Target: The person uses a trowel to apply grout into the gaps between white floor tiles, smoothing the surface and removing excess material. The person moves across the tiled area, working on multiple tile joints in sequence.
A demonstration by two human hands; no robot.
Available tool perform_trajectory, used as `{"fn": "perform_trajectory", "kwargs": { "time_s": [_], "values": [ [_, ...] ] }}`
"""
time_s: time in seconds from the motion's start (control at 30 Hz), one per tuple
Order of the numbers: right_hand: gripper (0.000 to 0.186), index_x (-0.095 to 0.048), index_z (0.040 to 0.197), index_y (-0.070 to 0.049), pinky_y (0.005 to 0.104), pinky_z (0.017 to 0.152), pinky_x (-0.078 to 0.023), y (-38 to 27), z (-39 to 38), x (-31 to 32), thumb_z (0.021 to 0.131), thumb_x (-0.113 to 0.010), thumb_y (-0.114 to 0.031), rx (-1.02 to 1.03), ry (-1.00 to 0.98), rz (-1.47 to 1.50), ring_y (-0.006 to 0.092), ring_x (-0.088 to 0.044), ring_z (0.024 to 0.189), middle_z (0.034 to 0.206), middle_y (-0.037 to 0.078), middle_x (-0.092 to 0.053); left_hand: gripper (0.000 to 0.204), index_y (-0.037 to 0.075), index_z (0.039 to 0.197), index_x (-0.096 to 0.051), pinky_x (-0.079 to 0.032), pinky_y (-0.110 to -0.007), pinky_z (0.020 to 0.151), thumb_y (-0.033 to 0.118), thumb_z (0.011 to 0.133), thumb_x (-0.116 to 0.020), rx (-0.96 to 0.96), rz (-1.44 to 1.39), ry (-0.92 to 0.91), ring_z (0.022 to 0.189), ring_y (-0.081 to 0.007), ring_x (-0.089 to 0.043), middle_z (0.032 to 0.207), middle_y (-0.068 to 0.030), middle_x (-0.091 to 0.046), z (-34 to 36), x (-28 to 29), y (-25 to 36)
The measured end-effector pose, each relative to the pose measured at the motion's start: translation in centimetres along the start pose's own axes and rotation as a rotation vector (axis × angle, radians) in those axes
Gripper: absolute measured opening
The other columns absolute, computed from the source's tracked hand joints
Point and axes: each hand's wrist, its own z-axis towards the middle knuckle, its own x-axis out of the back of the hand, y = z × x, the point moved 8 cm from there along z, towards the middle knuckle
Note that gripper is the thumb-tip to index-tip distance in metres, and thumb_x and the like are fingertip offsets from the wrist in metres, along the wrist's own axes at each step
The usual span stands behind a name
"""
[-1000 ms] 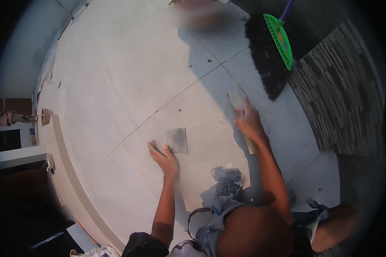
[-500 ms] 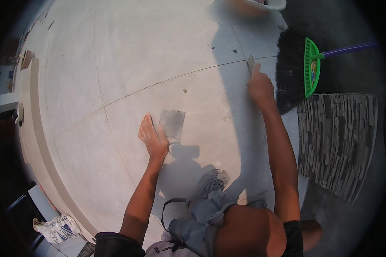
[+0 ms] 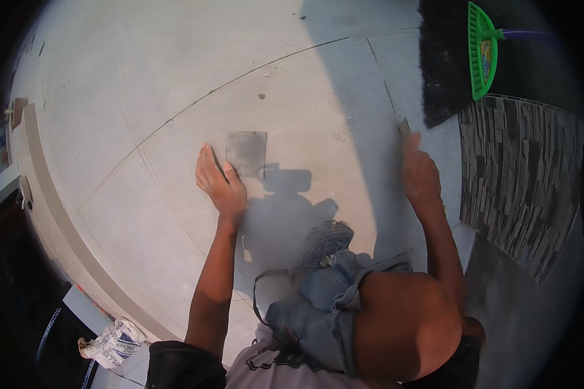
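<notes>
My left hand (image 3: 222,185) rests low over the pale tiled floor, its fingers stretched out. Its thumb touches the lower left edge of a thin grey square plate (image 3: 246,153); whether the plate lies flat or is slightly raised I cannot tell. Off to the right, my right hand (image 3: 422,174) is closed around a small flat scraper (image 3: 404,127). The scraper's greyish blade points away from me, at the joint line between tiles; its grip is hidden in my fingers.
A broom (image 3: 481,52) with black bristles and a green head lies at the far right. Beside it is a dark stone-patterned panel (image 3: 519,188). Grit crumbs (image 3: 261,96) dot the floor. A low ledge (image 3: 65,194) runs along the left, near a crumpled white bag (image 3: 113,343).
My right hand has come toward me with the scraper, along the tile joint from the crossing of the lines. My left hand stays by the plate. The view has shifted.
</notes>
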Motion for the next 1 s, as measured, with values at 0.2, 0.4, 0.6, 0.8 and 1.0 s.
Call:
{"fn": "perform_trajectory", "kwargs": {
  "time_s": [0.2, 0.4, 0.6, 0.8, 1.0],
  "values": [
    [0.042, -0.043, 0.142, 0.002, 0.0579, 0.07, -0.06, 18.8, -17.3, -13.1, 0.111, -0.047, -0.025, -0.227, -0.164, -0.185, 0.0507, -0.074, 0.08, 0.084, 0.03, -0.073, 0.06, -0.003, 0.161, -0.038, -0.02, -0.056, 0.124, 0.033, 0.114, -0.038, -0.009, 0.001, -0.027, 0.154, -0.0405, -0.033, 0.166, -0.0227, -0.041, -0.1, -1.6, 0.3],
    [0.031, -0.049, 0.129, 0.0, 0.0575, 0.066, -0.056, 18.4, -17.7, -10.3, 0.112, -0.05, -0.025, -0.22, 0.017, 0.134, 0.0508, -0.072, 0.078, 0.079, 0.029, -0.071, 0.06, -0.004, 0.16, -0.038, -0.019, -0.058, 0.124, 0.033, 0.113, -0.041, -0.045, 0.076, -0.042, 0.154, -0.0411, -0.032, 0.167, -0.0236, -0.038, -0.1, -1.7, 1.0],
    [0.034, -0.048, 0.136, 0.002, 0.0586, 0.07, -0.057, 2.3, 0.6, 1.3, 0.106, -0.055, -0.013, 0.113, 0.338, 0.296, 0.0509, -0.071, 0.077, 0.08, 0.03, -0.07, 0.06, -0.003, 0.161, -0.038, -0.019, -0.058, 0.123, 0.03, 0.111, -0.044, -0.074, 0.122, -0.029, 0.154, -0.041, -0.031, 0.167, -0.0228, -0.037, 0.2, -1.9, 1.1],
    [0.055, -0.04, 0.154, 0.002, 0.0559, 0.092, -0.058, -8.3, 10.5, 7.9, 0.102, -0.053, -0.009, 0.195, 0.311, 0.126, 0.0464, -0.074, 0.101, 0.104, 0.03, -0.075, 0.061, -0.003, 0.161, -0.037, -0.019, -0.057, 0.124, 0.028, 0.11, -0.047, -0.071, 0.132, -0.027, 0.155, -0.0406, -0.03, 0.167, -0.0219, -0.036, -0.1, -1.7, 0.5],
    [0.048, -0.042, 0.15, 0.004, 0.0579, 0.098, -0.055, -9.5, 11.0, 8.3, 0.103, -0.046, -0.007, 0.208, 0.342, 0.148, 0.05, -0.071, 0.109, 0.111, 0.034, -0.073, 0.063, -0.004, 0.162, -0.034, -0.018, -0.056, 0.125, 0.029, 0.11, -0.047, -0.087, 0.129, -0.031, 0.154, -0.041, -0.03, 0.166, -0.0223, -0.037, 0.1, -1.5, 0.8]
  ]
}}
